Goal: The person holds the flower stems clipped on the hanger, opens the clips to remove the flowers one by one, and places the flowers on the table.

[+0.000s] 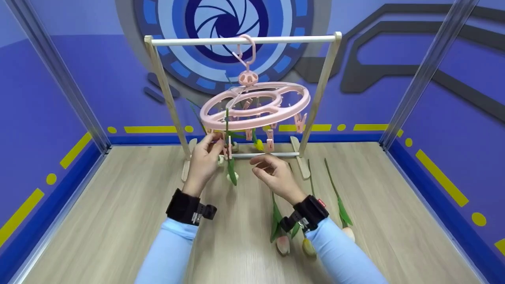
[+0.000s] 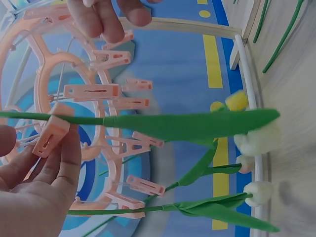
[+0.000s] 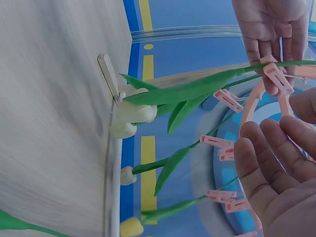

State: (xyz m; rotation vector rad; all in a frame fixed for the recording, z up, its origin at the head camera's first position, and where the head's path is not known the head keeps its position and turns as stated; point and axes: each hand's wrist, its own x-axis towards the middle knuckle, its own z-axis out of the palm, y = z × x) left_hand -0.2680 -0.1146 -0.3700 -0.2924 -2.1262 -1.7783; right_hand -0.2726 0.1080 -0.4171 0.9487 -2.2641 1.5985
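Observation:
A white tulip (image 1: 235,177) hangs bloom-down at the near left of a pink clip hanger (image 1: 252,125). Its green stem passes through a pink clothespin (image 2: 51,136) there. My left hand (image 1: 204,161) is at this clothespin, its fingers (image 2: 66,163) behind the clip and the thumb apart from it in the left wrist view. To the right, my right hand (image 1: 276,175) is held below the hanger, with nothing in its loosely bent fingers (image 3: 274,148). More tulips hang from other clips, among them a yellow tulip (image 1: 258,144) and a second white tulip (image 2: 258,193).
The hanger hooks over the white bar (image 1: 292,40) of a wooden-legged stand. Near my right forearm, a pink tulip (image 1: 283,245), a yellow-white tulip (image 1: 309,247) and a pale tulip (image 1: 349,233) lie on the wooden table (image 1: 130,221). Blue-purple panels (image 1: 453,165) enclose it.

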